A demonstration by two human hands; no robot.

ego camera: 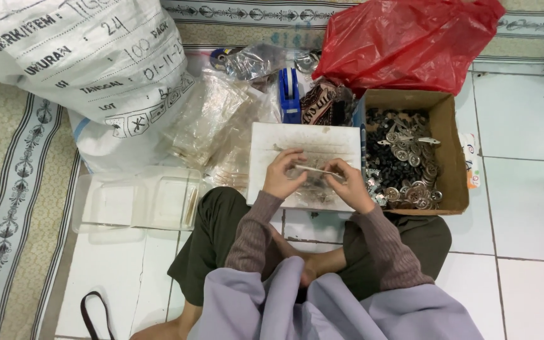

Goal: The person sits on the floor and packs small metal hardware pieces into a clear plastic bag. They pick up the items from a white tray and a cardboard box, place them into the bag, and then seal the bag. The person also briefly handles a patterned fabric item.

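left hand [283, 175]: fingers curled, pinching one end of thin metal strip [315, 170] | right hand [349, 184]: pinching other end, probably fingertip grip | strip between hands, over white tray [266, 145] | cardboard box [451, 151] of metal parts just right of right hand

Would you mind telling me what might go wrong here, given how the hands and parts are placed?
The thin strip, pinched between left hand and right hand, may slip onto the white tray. The right hand sits close to the cardboard box heaped with small metal parts, so a nudge might spill them.
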